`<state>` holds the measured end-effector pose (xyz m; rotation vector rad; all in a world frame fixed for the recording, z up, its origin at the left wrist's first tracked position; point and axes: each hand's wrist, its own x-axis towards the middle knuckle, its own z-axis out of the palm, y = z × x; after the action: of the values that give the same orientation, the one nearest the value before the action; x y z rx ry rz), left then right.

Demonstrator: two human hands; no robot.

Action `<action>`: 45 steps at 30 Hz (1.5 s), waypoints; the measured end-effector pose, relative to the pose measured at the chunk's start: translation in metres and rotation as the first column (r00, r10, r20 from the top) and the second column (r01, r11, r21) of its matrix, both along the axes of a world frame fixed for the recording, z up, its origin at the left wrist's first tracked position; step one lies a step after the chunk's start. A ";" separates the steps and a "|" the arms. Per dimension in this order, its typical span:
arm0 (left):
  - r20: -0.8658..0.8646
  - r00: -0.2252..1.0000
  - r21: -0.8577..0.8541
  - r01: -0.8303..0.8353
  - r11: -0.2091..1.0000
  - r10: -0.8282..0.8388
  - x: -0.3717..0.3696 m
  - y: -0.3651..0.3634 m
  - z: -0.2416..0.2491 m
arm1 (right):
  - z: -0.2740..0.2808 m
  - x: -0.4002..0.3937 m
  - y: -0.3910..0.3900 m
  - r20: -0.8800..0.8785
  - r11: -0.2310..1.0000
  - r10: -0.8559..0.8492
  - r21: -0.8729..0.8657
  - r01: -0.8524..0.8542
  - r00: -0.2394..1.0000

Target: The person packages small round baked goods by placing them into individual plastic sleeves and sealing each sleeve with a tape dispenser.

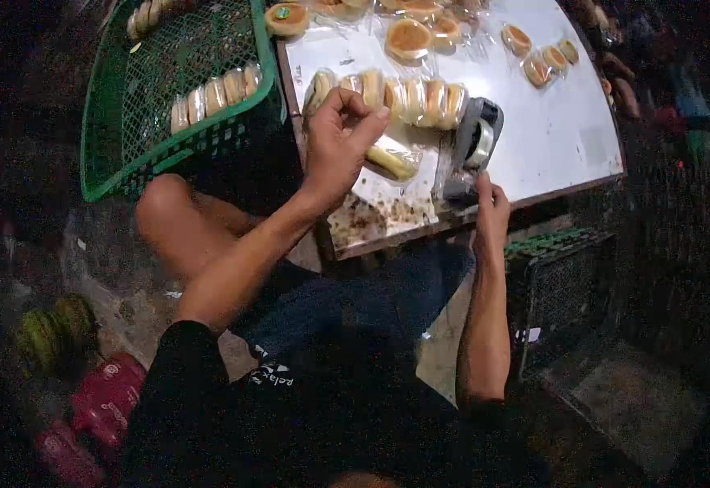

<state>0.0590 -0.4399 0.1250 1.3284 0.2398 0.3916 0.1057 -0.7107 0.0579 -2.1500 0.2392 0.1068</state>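
My left hand [340,140] is raised over the table edge with thumb and fingertips pinched together; whatever lies between them is too small to make out. Just beyond it runs a row of round buns in clear plastic [416,102], standing on edge side by side. A yellowish item in clear wrap [393,161] lies below the row, right of my left hand. At the near end of a grey tape dispenser [464,159] with a pale roll, my right hand [491,213] is closed, thumb along its end.
The white table [538,163] has a stained near corner. Loose buns [409,39] lie at the back, and several more [538,69] at the right. On the left stands a green plastic crate [180,146] holding wrapped buns. A dark crate [570,285] sits below the table at right.
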 end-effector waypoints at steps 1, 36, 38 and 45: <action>0.035 0.999 0.012 0.003 1.000 -0.004 0.000 -0.006 -0.008 | 0.000 0.001 0.006 0.012 0.999 0.012 -0.030 -0.012 1.000; 0.045 0.968 0.926 -0.132 0.354 0.245 0.041 0.075 -0.040 | 0.076 0.038 0.168 0.226 0.893 0.386 0.150 -0.424 0.894; 0.048 0.958 0.947 -0.134 0.291 0.283 0.051 0.076 -0.067 | 0.070 0.064 0.166 0.408 0.626 0.779 -0.534 -0.568 0.475; -0.324 0.943 0.943 0.328 -0.053 0.073 0.072 0.087 -0.057 | 0.045 0.125 0.190 -0.122 0.151 0.959 -0.543 -0.826 0.255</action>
<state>0.1308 -0.3527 0.0676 2.9858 -0.0203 0.1306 0.2311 -0.5202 0.1025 -2.4780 -1.4677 0.5157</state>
